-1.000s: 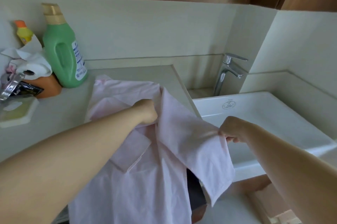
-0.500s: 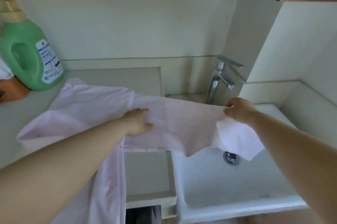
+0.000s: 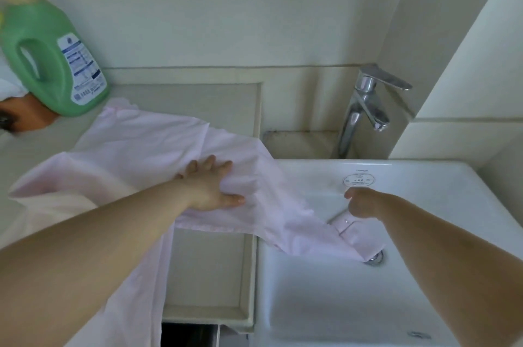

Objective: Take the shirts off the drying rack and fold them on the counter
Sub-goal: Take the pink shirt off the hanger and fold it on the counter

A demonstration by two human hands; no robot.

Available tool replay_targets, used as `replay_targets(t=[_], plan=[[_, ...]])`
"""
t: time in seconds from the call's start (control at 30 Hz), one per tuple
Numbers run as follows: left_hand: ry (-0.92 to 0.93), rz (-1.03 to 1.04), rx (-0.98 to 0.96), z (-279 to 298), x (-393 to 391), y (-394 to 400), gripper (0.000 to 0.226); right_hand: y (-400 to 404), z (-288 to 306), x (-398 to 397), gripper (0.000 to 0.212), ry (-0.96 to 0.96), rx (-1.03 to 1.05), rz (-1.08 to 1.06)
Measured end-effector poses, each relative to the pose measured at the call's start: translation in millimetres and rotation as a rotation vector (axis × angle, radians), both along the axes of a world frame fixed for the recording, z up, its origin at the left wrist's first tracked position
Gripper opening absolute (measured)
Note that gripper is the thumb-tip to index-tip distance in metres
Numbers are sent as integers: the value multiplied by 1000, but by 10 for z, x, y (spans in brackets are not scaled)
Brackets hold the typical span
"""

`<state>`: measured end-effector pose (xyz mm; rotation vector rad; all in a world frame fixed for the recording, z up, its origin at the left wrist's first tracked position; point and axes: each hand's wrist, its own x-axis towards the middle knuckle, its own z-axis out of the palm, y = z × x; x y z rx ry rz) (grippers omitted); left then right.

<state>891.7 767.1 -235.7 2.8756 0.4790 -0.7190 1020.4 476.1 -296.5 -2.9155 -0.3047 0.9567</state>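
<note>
A pale pink shirt [image 3: 135, 154] lies spread across the counter [image 3: 203, 262], part of it hanging over the front edge. One sleeve [image 3: 297, 222] trails off the counter's right side into the white sink [image 3: 424, 233], its buttoned cuff [image 3: 356, 236] lying in the basin beside the drain [image 3: 375, 257].

The left hand [image 3: 210, 187] rests on the shirt near the counter's right edge, fingers spread flat and thumb extended, with a fold of cloth bunched between thumb and fingers.

The right hand [image 3: 360, 202] is over the basin, just above the cuff, fingers curled downward; whether it actually grips the sleeve cannot be told.

A green detergent bottle [image 3: 48, 55] stands upright at the back left of the counter, just beside the shirt's far corner. A chrome tap [image 3: 365, 109] stands behind the sink.
</note>
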Motion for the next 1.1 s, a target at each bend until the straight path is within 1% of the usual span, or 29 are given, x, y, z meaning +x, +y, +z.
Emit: replay_targets(t=[0.07,0.13,0.17,0.23,0.27,0.33,0.4,0.47,0.53,0.57,0.63,0.67,0.7,0.77,0.8,0.87,0.93,1.0,1.07,1.1], plan=[[-6,10,5,-11,4,-18,101,-5,-6,-127,51,130,-141,116],[-8,37,11,-40,23,-47,102,8,-88,-226,56,241,-181,150],[-13,49,18,-51,34,-61,103,26,-133,-248,57,253,-179,155],[-20,68,29,-81,62,-78,104,82,-254,-267,56,214,-154,138],[-22,76,33,-90,75,-81,105,101,-306,-263,57,195,-164,147],[-24,84,38,-103,89,-89,105,92,-379,-297,65,179,-225,162],[-27,86,37,-111,89,-88,105,33,-482,-313,66,152,-252,140],[-28,84,31,-111,93,-80,105,-33,-522,-307,56,159,-192,85],[-22,76,34,-109,101,-75,106,-104,-464,-241,40,159,-32,54],[-19,74,37,-108,113,-76,106,-148,-377,-188,31,129,60,37],[-18,88,39,-116,132,-81,105,-262,-173,-45,13,39,291,-71],[-21,98,37,-125,136,-85,105,-322,-77,23,6,-19,354,-114],[-30,106,35,-127,145,-95,104,-392,11,105,5,-75,371,-142],[-47,118,34,-143,150,-113,101,-519,83,244,12,-154,293,-110],[-55,125,35,-156,148,-118,100,-560,93,294,17,-178,214,-52],[-66,140,40,-184,136,-139,100,-579,84,363,25,-208,51,63],[-66,151,53,-210,118,-179,100,-564,-33,380,27,-205,-52,112],[-60,165,63,-225,108,-212,101,-504,-227,309,32,-187,-170,124],[-52,171,62,-210,103,-235,102,-450,-425,193,43,-223,-277,108],[-51,173,59,-207,111,-241,103,-412,-489,147,46,-249,-265,69]])
